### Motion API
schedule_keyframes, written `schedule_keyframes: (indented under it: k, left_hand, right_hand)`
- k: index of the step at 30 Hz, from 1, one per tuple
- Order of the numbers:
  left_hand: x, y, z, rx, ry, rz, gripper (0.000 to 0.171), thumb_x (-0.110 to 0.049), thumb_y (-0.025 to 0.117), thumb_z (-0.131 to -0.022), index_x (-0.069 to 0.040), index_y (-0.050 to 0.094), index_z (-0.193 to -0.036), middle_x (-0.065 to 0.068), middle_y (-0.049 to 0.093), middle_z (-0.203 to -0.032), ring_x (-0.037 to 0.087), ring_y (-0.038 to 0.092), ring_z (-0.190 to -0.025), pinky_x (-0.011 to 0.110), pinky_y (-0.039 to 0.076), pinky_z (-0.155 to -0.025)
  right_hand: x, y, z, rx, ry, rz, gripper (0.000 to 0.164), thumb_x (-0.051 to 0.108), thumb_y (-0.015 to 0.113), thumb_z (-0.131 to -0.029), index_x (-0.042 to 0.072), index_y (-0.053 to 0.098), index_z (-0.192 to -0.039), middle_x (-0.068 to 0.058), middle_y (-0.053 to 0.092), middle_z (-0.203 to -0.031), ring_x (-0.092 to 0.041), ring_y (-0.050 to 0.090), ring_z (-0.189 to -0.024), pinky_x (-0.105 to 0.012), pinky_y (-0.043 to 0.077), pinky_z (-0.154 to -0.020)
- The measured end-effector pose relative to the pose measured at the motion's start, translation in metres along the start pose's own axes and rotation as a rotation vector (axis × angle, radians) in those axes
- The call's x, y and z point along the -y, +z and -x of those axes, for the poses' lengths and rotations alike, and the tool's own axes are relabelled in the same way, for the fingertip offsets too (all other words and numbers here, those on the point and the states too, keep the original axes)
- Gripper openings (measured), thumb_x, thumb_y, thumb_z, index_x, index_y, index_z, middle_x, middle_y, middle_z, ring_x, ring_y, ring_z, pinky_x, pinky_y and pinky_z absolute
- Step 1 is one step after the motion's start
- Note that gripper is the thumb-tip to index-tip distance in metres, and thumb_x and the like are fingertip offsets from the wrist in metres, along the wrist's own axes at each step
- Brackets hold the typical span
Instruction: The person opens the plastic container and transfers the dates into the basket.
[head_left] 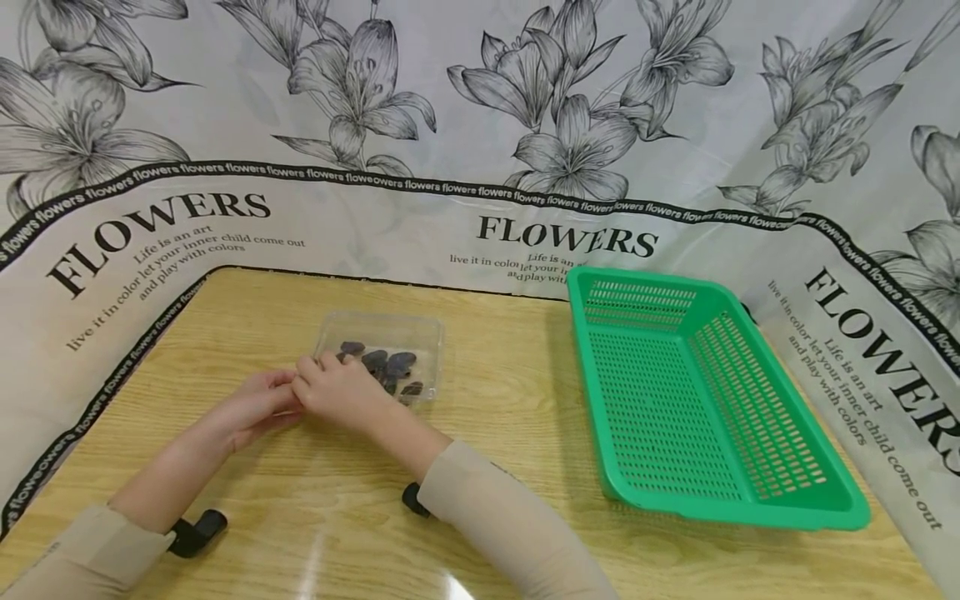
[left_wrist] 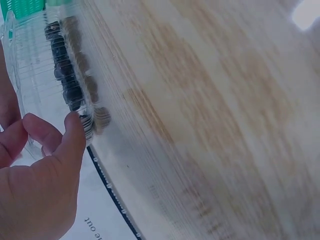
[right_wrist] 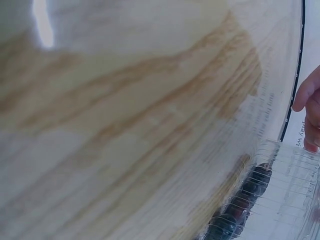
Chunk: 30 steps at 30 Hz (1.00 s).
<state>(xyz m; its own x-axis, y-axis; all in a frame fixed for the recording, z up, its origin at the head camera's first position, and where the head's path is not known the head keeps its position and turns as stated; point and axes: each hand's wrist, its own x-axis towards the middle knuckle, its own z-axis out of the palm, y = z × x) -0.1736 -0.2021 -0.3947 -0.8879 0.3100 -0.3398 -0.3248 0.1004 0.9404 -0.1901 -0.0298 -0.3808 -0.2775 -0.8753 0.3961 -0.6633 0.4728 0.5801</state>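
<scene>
We look down at a white sheet printed with black line-drawn flowers, which stands behind a pale wood-grain table. On the table's right lies a large green plastic mesh basket; well apart, left of it, sits a small clear plastic box. Two bare hands meet at the box's near left corner: the left hand and, overlapping it, the right hand. The fingers of both are bent; in the left wrist view, the left thumb and forefinger stand slightly apart. We cannot tell whether either hand pinches the plastic. Inside the box lie several small, dark, rounded pieces. To work this corner well, we would keep the box flat, steady it with one hand and press gently with the other, because thin plastic may flex suddenly and jolt the pieces.
</scene>
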Motion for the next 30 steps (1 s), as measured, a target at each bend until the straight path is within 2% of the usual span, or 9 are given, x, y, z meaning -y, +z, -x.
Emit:
schedule_keyframes:
  k: [8,12,16,22,30]
  left_hand:
    - [0.001,0.001,0.000,-0.005,0.041,0.004,0.041,-0.007,0.045,-0.095,0.014,0.035,-0.129,-0.005,0.056,-0.095,0.004,0.057,-0.085,0.021,0.052,-0.076]
    - [0.001,0.001,-0.001,-0.008,0.047,0.005,0.039,-0.007,0.045,-0.096,0.013,0.036,-0.128,-0.005,0.057,-0.094,0.005,0.057,-0.083,0.022,0.052,-0.075]
    - [0.001,0.002,0.000,-0.004,0.056,0.005,0.038,-0.008,0.045,-0.096,0.012,0.038,-0.127,-0.006,0.057,-0.093,0.005,0.057,-0.083,0.022,0.052,-0.075]
    - [0.001,0.003,0.000,-0.006,0.072,0.010,0.026,-0.007,0.044,-0.096,0.007,0.045,-0.118,-0.005,0.056,-0.093,0.005,0.057,-0.083,0.021,0.051,-0.075]
    - [0.000,0.003,0.000,-0.019,0.100,-0.014,0.031,-0.004,0.044,-0.095,0.012,0.040,-0.121,-0.005,0.055,-0.093,0.004,0.056,-0.083,0.020,0.051,-0.075]
  right_hand:
    - [0.003,0.006,-0.001,-0.093,-0.016,0.104,0.029,0.019,0.037,-0.102,0.022,0.066,-0.100,0.003,0.052,-0.097,-0.011,0.050,-0.076,-0.018,0.037,-0.049]
    - [0.004,0.010,-0.001,-0.141,-0.008,0.156,0.032,0.018,0.035,-0.103,0.022,0.065,-0.096,0.004,0.050,-0.095,-0.010,0.047,-0.072,-0.019,0.031,-0.046]
    - [0.005,0.012,-0.001,-0.140,-0.002,0.185,0.033,0.018,0.032,-0.103,0.022,0.064,-0.096,0.004,0.049,-0.094,-0.010,0.047,-0.073,-0.019,0.029,-0.045]
    - [0.006,0.013,0.000,-0.140,0.003,0.169,0.031,0.020,0.034,-0.103,0.022,0.064,-0.097,0.003,0.050,-0.095,-0.011,0.050,-0.078,-0.018,0.036,-0.046]
    - [0.002,0.010,-0.002,-0.133,0.023,0.131,0.029,0.021,0.036,-0.102,0.019,0.064,-0.100,0.003,0.053,-0.099,-0.011,0.054,-0.082,-0.018,0.045,-0.051]
